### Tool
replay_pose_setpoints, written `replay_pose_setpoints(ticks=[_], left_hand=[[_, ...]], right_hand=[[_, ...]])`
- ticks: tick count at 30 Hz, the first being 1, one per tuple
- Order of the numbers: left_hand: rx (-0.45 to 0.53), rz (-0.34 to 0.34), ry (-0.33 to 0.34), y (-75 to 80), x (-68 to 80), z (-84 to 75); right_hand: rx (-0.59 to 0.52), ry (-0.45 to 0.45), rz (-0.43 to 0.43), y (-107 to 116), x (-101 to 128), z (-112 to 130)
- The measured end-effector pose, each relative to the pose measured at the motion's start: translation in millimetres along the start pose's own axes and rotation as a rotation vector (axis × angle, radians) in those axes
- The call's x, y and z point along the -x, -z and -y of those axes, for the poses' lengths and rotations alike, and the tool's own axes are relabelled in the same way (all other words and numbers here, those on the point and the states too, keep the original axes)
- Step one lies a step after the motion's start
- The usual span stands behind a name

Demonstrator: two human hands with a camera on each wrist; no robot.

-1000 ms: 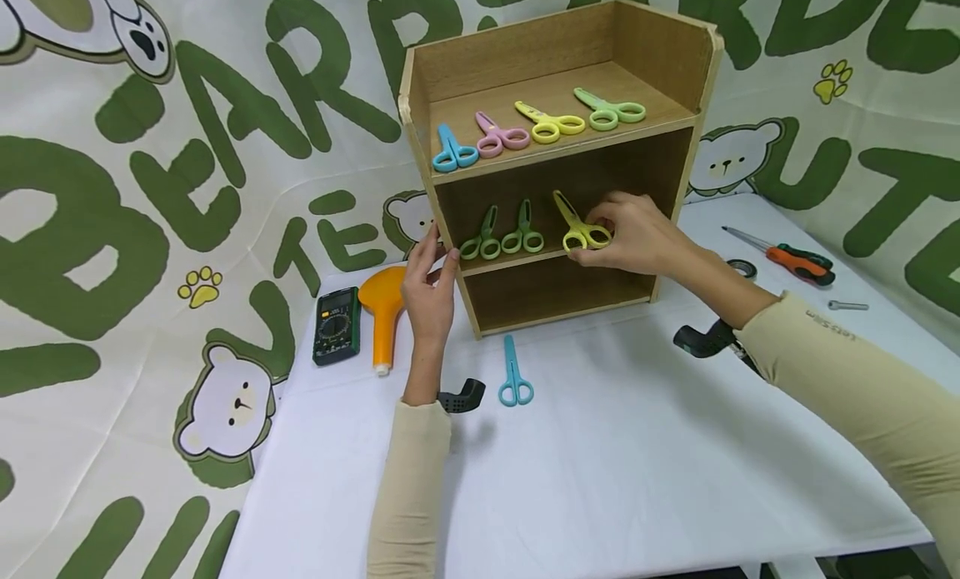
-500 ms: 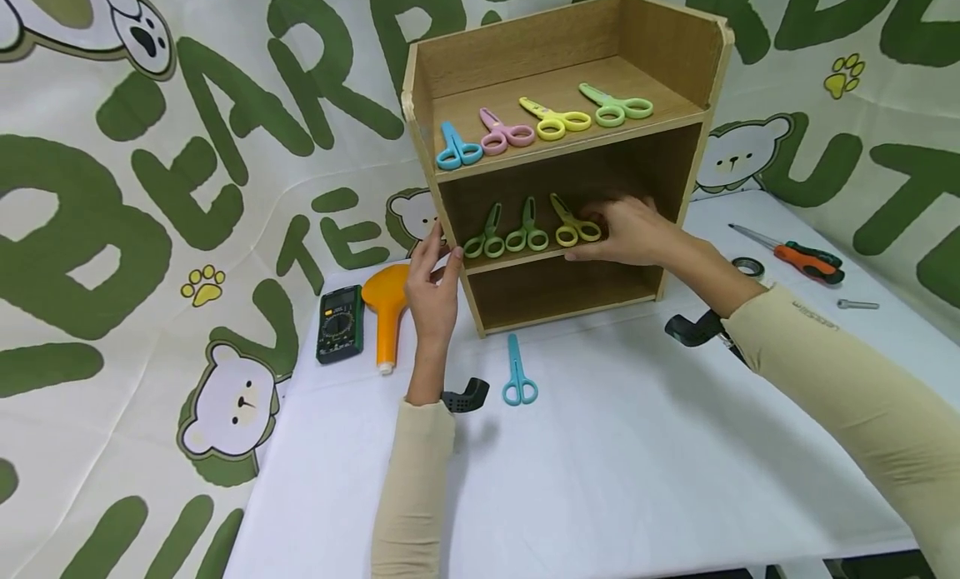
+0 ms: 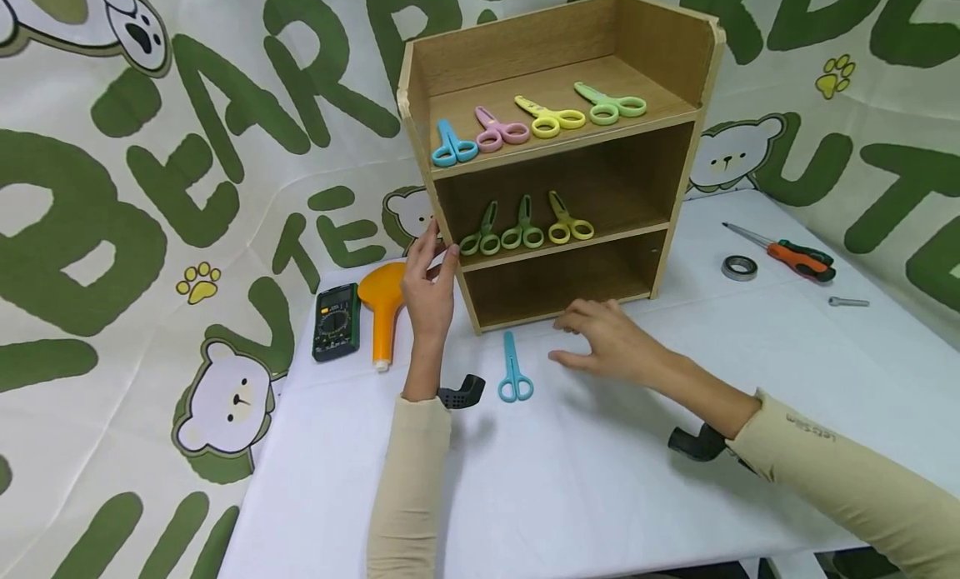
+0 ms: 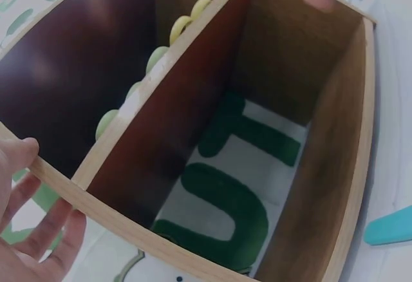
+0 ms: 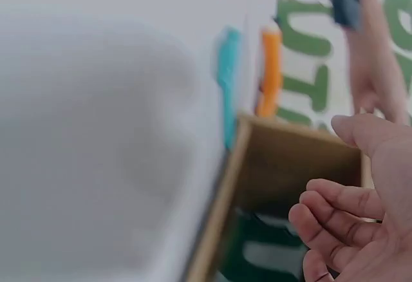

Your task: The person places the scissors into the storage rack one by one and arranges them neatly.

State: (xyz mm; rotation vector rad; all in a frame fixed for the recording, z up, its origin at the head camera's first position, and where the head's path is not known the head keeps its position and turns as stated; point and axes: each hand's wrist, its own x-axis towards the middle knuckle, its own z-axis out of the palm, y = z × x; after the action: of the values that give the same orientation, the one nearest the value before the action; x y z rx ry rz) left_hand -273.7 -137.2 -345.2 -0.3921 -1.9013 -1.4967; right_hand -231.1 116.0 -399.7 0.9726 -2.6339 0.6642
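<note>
My left hand [image 3: 429, 300] holds the left side panel of a small wooden shelf [image 3: 570, 254], thumb at its front edge and fingers along the outside in the left wrist view. My right hand [image 3: 611, 346] is empty, fingers loosely bent and thumb apart, in front of the shelf's bottom compartment. To its left, blue scissors [image 3: 514, 371] lie on the white table, blade toward the shelf. On the middle board are two green scissors [image 3: 522, 225] and one yellow pair [image 3: 568, 221]. The top board bears blue [image 3: 453, 146], pink [image 3: 499, 131], yellow [image 3: 549, 118] and green scissors [image 3: 609, 104] in a row.
Left of the shelf lie a multimeter [image 3: 336, 322] and an orange paddle-shaped thing [image 3: 383, 312]. On the right are a roll of black tape [image 3: 739, 267], an orange-and-black screwdriver [image 3: 798, 262] and a small metal bolt [image 3: 848, 301]. A printed cloth [image 3: 247, 171] hangs behind.
My right hand has set the yellow scissors on the middle board, let go and come down out of the shelf toward the blue scissors. My left hand has stayed at the side panel.
</note>
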Motion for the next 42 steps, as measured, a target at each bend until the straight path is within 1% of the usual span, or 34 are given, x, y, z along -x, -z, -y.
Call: replay_pose_setpoints(ticks=[4, 7, 11, 15, 22, 25, 27, 32, 34, 36, 39, 42], left_hand=[[0.003, 0.0, -0.008, -0.9, 0.8, 1.5], [0.008, 0.002, -0.013, -2.8, 1.0, 1.6], [0.011, 0.005, -0.018, -4.7, 0.3, 0.1], [0.01, 0.009, -0.02, -5.5, -1.5, -0.9], [0.029, 0.011, -0.028, -6.7, -7.9, 39.5], [0.029, 0.005, -0.018, -5.7, -7.7, 37.7], [0.028, -0.001, -0.019, -4.5, -7.2, 33.1], [0.029, -0.006, -0.02, -0.2, -4.6, 9.1], [0.025, -0.005, -0.018, 1.2, -3.8, 2.2], [0.025, -0.004, -0.02, 1.9, -3.3, 0.7], [0.023, -0.001, -0.025, 1.6, -2.4, 0.7], [0.022, 0.002, -0.026, 0.7, -2.1, 2.4]], right_hand=[[0.009, 0.058, 0.049, -31, 4, 7], [0.022, 0.066, 0.081, -47, 4, 11], [0.044, 0.041, 0.14, -61, 2, 14], [0.065, 0.01, 0.175, -66, 0, 16], [0.07, -0.019, 0.186, -66, -1, 15], [0.065, -0.025, 0.174, -68, -4, 18], [0.081, -0.026, 0.153, -71, -7, 21], [0.172, -0.043, 0.108, -82, -13, 29], [0.19, -0.059, 0.092, -85, -13, 31], [0.178, -0.083, 0.075, -86, -13, 32], [0.125, -0.117, 0.052, -84, -9, 33], [0.063, -0.101, 0.029, -77, 1, 35]])
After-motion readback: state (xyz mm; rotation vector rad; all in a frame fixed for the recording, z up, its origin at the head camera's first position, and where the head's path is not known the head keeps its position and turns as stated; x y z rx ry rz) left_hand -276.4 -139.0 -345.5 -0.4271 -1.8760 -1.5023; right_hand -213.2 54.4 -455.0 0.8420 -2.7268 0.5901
